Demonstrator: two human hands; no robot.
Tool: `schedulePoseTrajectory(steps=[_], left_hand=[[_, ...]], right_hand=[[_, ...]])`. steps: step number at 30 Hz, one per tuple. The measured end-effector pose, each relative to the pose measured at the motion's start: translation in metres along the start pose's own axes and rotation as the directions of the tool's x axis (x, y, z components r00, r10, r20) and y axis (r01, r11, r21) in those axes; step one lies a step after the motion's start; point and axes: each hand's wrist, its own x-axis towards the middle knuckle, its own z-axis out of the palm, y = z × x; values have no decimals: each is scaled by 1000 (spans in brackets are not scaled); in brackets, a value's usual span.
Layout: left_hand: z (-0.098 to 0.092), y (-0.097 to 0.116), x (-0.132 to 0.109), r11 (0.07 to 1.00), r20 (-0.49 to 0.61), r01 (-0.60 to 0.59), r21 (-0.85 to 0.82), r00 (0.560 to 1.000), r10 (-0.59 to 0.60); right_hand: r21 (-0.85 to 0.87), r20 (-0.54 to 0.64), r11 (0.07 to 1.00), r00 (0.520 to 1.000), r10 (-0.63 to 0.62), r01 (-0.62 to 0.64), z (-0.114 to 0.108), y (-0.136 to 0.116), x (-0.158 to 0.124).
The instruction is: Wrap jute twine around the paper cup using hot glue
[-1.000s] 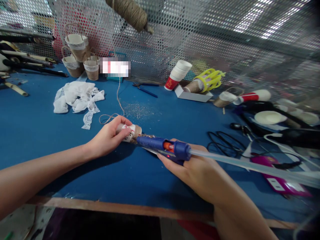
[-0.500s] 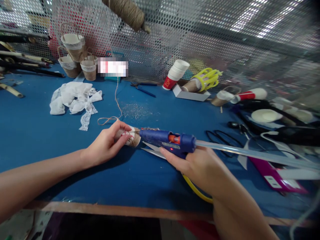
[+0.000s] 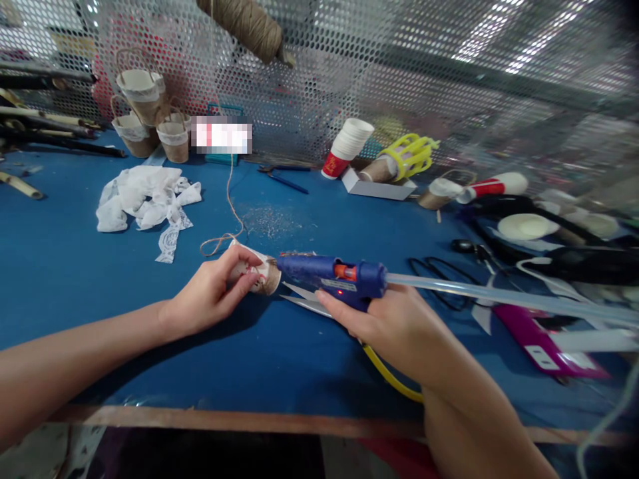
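My left hand (image 3: 212, 293) is wrapped round a small paper cup (image 3: 257, 273) lying on its side on the blue table (image 3: 74, 266), its base partly wound with brown twine. My right hand (image 3: 387, 326) grips a blue hot glue gun (image 3: 332, 278) with a clear glue stick (image 3: 499, 298) sticking out of its back. The gun's nozzle points left and touches the cup's base. A strand of twine (image 3: 230, 199) runs from the cup up to a hanging spool (image 3: 247, 25). A yellow cord (image 3: 389, 379) trails from under my right hand.
White lace fabric (image 3: 144, 196) lies at the left, finished twine cups (image 3: 150, 120) behind it. Stacked paper cups (image 3: 347, 146), a yellow holder (image 3: 412, 156), black scissors (image 3: 442, 276) and a magenta item (image 3: 544, 339) crowd the right. Perforated mesh (image 3: 349, 66) walls the back.
The glue gun's nozzle has stayed against the cup while the cup tilted slightly in my left hand. The view shifted a little and the yellow cord came into sight.
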Motion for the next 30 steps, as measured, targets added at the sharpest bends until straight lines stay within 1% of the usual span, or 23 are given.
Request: schedulePoseTrajectory(steps=[1,2,3,4,6,8,9,10,11,14,17,20,22,26,30], left_hand=[[0,0,0,1000,5,6,-9,1000,-6],[0,1,0,1000,9,10,-17,1000,-10],[0,1,0,1000,11,14,-21,1000,-14],[0,2,-1,1000,11,17,-19,1000,-17],[0,2,-1,1000,2,7,-3,1000,-7],[0,2,-1,1000,1,-4,7,1000,4],[0,2,-1,1000,6,-7,5,1000,7],[-1,1,-1,1000,9,-6,2,1000,6],[-1,1,0,1000,11,-3,0,1000,3],[-1,2,0,1000,8,1,1,1000,-1],[-1,3,-1,1000,13,12,9,1000,-12],[0,2,-1,1000,15,18,5,1000,-18],[0,2,-1,1000,9,8,2,1000,-8],[-1,1,0,1000,3,-6,5,1000,6],[-1,2,0,1000,9,0,16,1000,0]], right_hand=[[-54,-17,997,998,-61,60,0,1,-2],[-94,-29,992,996,-89,86,-1,2,-3],[-94,-30,993,996,-80,77,-1,2,-4],[-62,-21,997,999,-47,46,-1,1,-4],[37,3,997,998,68,-68,0,-1,-1],[111,53,974,980,192,-197,0,-4,3],[121,72,966,972,223,-230,0,-5,5],[114,76,965,971,229,-236,0,-5,5],[104,70,969,974,217,-224,1,-6,5],[50,28,990,991,132,-134,3,-5,-1],[35,-9,995,995,95,-94,2,-1,-7],[12,-28,1000,999,27,-27,2,1,-7],[-12,-5,1000,1000,29,-29,3,0,-6],[-40,25,996,997,79,-78,8,-2,-5],[-70,-1,997,1000,17,-17,5,-1,-8]])
